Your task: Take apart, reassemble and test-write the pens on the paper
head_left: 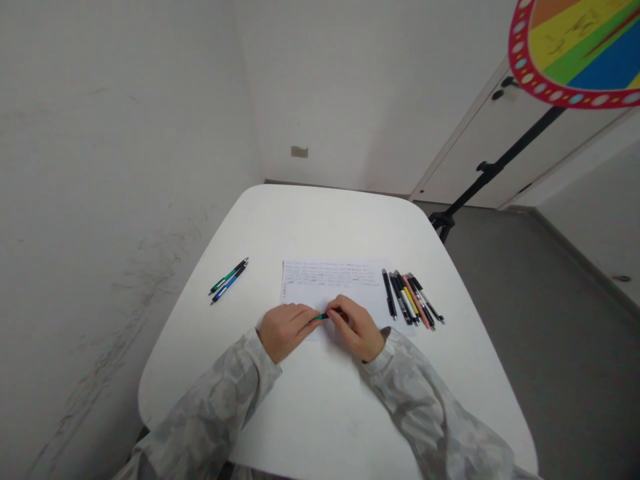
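Between my two hands a green and black pen [321,317] is held just over the paper. My left hand [287,328] closes on its green end, and my right hand [356,327] pinches the black end. Most of the pen is hidden by the fingers. Beneath both hands lies a white sheet of paper [305,294] with several lines of handwriting across its upper part. A green pen [229,276] and a blue pen [229,284] lie side by side to the left, apart from my hands.
Right of my right hand, several pens [411,299] in black, white, yellow and pink lie in a row, partly on the paper's edge. The white table [330,223] has rounded corners. Beyond its right side stands a colourful wheel [585,57] on a black stand [487,175].
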Tool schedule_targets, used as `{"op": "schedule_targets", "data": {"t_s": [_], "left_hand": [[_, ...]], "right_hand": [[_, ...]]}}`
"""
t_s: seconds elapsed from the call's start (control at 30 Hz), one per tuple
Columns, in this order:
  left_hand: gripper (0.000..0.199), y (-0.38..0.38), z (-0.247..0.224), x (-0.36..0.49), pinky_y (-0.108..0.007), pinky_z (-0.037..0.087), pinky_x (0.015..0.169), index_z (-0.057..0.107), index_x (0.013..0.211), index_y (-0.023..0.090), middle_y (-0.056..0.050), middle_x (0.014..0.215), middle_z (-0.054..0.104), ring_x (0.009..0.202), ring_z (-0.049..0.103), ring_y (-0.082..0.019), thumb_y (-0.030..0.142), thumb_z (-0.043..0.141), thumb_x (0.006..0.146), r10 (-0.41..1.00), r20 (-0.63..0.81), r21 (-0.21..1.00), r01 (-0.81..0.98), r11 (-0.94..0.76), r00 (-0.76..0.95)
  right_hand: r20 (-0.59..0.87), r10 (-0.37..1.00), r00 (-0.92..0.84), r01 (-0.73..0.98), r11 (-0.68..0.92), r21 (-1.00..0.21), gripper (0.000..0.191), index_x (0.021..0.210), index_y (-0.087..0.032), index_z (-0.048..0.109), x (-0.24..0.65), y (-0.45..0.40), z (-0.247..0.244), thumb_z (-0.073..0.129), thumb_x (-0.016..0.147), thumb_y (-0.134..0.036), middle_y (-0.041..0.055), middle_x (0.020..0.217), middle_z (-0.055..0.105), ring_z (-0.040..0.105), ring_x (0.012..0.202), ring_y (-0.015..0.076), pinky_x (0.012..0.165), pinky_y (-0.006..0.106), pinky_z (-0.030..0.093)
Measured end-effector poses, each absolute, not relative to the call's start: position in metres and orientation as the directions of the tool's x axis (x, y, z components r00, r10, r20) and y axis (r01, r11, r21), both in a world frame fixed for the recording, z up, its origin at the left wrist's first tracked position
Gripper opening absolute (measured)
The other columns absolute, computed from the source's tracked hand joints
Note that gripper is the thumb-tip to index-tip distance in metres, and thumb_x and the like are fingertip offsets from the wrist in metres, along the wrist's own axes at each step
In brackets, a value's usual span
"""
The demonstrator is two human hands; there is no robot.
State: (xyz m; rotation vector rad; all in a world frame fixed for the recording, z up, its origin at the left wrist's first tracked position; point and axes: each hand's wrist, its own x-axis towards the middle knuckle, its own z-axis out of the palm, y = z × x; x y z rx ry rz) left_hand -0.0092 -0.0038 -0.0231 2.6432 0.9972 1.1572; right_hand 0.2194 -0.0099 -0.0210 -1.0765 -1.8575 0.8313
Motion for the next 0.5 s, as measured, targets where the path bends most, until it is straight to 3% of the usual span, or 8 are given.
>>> {"op": "schedule_targets", "data": {"t_s": [0.2,0.27,0.37,0.43,0.5], "left_hand": [[0.014,-0.004,-0.022,-0.012,-0.024,0.058,0.069,0.071,0.111,0.020,-0.003,0.094,0.077,0.075,0.071,-0.012,0.032,0.064,0.108,0.734,0.571,0.537,0.509,-0.672,0.368],[0.014,-0.004,-0.022,-0.011,-0.023,0.056,0.066,0.073,0.108,0.021,-0.002,0.090,0.077,0.071,0.069,-0.011,0.033,0.066,0.106,0.752,0.557,0.570,0.496,-0.655,0.354],[0.017,-0.002,-0.020,-0.005,-0.024,0.056,0.064,0.074,0.101,0.020,-0.001,0.085,0.075,0.067,0.067,-0.011,0.037,0.070,0.104,0.783,0.535,0.635,0.461,-0.620,0.316],[0.020,0.001,-0.016,-0.001,-0.027,0.057,0.067,0.073,0.100,0.020,-0.001,0.085,0.074,0.069,0.067,-0.013,0.040,0.071,0.103,0.817,0.512,0.673,0.466,-0.574,0.266],[0.022,0.008,-0.012,0.000,-0.031,0.059,0.075,0.072,0.105,0.020,-0.003,0.089,0.075,0.076,0.070,-0.016,0.042,0.069,0.103,0.833,0.498,0.676,0.493,-0.547,0.241]], "right_hand": [[0.429,0.888,-0.168,0.468,0.455,-0.758,0.021,0.098,-0.024,0.067,0.228,-0.004,-0.021,0.050,0.109,-0.029,0.0045,0.083,0.069,0.063,0.081,0.0230,0.077,0.038,0.050],[0.466,0.840,-0.277,0.554,0.536,-0.637,0.015,0.110,-0.024,0.069,0.231,-0.004,-0.020,0.055,0.107,-0.027,0.0073,0.096,0.075,0.066,0.096,0.0268,0.093,0.045,0.049],[0.459,0.745,-0.484,0.554,0.667,-0.499,0.032,0.133,-0.025,0.065,0.232,-0.004,-0.021,0.054,0.104,-0.020,0.0083,0.107,0.076,0.066,0.103,0.0275,0.108,0.052,0.043],[0.450,0.733,-0.509,0.512,0.679,-0.526,0.040,0.140,-0.026,0.062,0.232,-0.003,-0.024,0.047,0.104,-0.016,0.0085,0.106,0.075,0.066,0.098,0.0262,0.101,0.049,0.048],[0.439,0.806,-0.396,0.469,0.589,-0.658,0.038,0.137,-0.025,0.061,0.232,-0.001,-0.026,0.045,0.104,-0.017,0.0091,0.107,0.072,0.065,0.097,0.0255,0.092,0.044,0.052]]}}
